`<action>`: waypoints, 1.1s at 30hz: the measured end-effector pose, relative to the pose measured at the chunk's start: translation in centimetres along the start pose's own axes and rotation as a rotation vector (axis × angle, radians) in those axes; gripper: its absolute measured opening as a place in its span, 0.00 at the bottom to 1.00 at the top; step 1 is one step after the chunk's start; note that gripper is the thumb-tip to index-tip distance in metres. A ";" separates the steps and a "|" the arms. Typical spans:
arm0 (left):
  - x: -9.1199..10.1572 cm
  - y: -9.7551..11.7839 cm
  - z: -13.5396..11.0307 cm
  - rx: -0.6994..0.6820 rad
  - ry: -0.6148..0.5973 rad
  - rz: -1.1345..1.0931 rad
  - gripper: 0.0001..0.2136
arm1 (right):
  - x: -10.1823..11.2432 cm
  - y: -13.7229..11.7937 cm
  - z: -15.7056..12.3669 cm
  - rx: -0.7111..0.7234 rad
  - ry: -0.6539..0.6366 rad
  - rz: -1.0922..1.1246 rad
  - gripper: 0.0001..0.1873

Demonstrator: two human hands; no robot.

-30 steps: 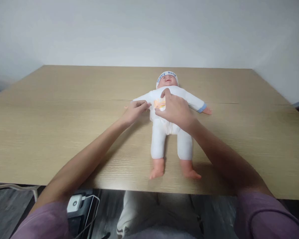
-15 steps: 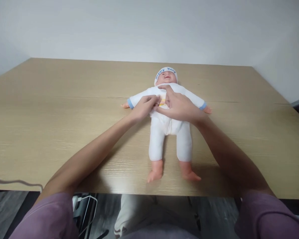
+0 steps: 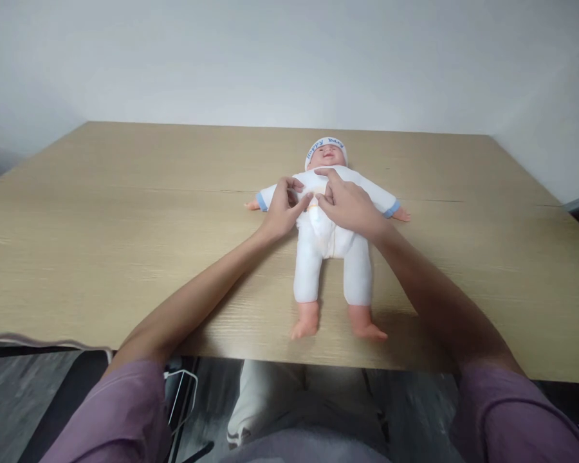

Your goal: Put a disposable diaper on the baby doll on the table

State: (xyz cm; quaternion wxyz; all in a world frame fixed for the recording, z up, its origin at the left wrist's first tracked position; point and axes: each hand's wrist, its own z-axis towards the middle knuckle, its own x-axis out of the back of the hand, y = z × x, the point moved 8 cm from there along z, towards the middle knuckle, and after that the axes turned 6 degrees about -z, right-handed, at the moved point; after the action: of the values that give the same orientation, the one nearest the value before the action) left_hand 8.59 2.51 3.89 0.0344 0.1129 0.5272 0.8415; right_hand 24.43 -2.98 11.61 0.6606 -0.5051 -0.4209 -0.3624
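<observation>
A baby doll (image 3: 361,186) in white clothing with blue cuffs lies face up, its head at the far side and its feet toward me. Around its hips is a white diaper (image 3: 323,228) with an orange line at the front waist. My left hand (image 3: 282,209) rests at the doll's side by the diaper's waist, thumb and curved fingers apart. On the other side, my right hand (image 3: 352,202) has its index finger stretched over the chest. Its thumb and curled fingers close at the diaper's top edge, partly hidden.
The doll lies on a wooden table (image 3: 125,244) with a seam across it, near the front edge. A pale wall (image 3: 289,64) stands behind. A cable (image 3: 43,341) runs along the front left edge, and a black frame with white wire is below.
My left hand has drawn away from my right thumb, and its fingers have spread. My right thumb has moved up to the diaper's top edge. The camera view has shifted slightly.
</observation>
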 end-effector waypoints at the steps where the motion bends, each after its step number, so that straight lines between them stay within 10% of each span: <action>1: 0.3 0.4 -0.2 -0.005 0.051 0.014 0.20 | 0.1 -0.1 -0.1 0.001 0.024 -0.008 0.28; 5: 0.8 5.5 -2.7 -0.109 0.151 0.107 0.11 | 2.3 -1.1 -2.5 0.067 0.317 0.035 0.21; 10: -2.7 12.8 -9.7 -0.345 -0.348 0.339 0.09 | 3.4 -2.5 -10.9 0.314 0.464 0.218 0.13; 13: -4.6 12.1 -13.1 -0.286 -0.666 0.539 0.13 | 0.8 -1.7 -14.7 0.403 0.184 0.322 0.09; 16: -4.6 10.0 -13.3 -0.138 -0.672 0.623 0.17 | -1.6 0.9 -16.2 0.338 -0.018 0.350 0.06; 21: -4.2 8.0 -11.3 0.025 -0.532 0.509 0.17 | -2.1 5.4 -14.1 0.054 -0.027 0.276 0.11; 33: -4.1 6.7 -9.7 0.113 -0.376 0.492 0.12 | -3.4 2.8 -13.4 0.086 0.123 0.039 0.03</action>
State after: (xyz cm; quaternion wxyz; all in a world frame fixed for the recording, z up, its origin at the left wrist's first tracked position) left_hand 10.76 -9.64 5.20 -0.0798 0.3923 0.5143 0.7585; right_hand 28.25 -15.22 5.63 0.7134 -0.4610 -0.3846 -0.3613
